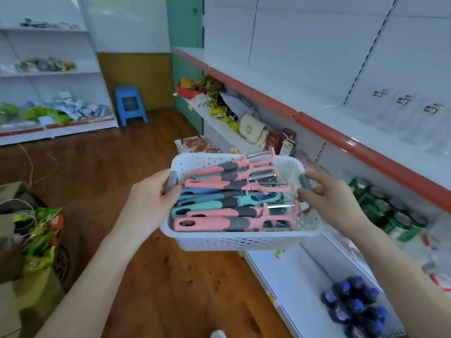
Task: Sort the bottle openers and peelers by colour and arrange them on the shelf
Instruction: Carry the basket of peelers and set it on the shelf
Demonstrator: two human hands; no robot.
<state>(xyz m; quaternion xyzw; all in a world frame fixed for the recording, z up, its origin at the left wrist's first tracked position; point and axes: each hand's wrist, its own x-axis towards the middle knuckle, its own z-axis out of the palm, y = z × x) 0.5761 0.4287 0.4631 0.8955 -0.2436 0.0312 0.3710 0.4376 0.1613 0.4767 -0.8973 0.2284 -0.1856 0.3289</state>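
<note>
A white perforated basket (234,240) is held in the air over the wooden floor. It is full of several peelers and openers with pink (214,224), teal (207,206) and blue (200,191) handles and grey grips, lying side by side. My left hand (153,191) grips the basket's left grey handle. My right hand (327,191) grips the right grey handle. The shelf (390,132) with a red front edge runs along the right, its top surface white.
Lower shelves on the right hold snack packets, a cream bag (251,129), green cans (390,211) and dark bottles with blue caps (353,306). A blue stool (130,104) stands at the back. Cardboard boxes with green packets (39,237) sit on the left floor.
</note>
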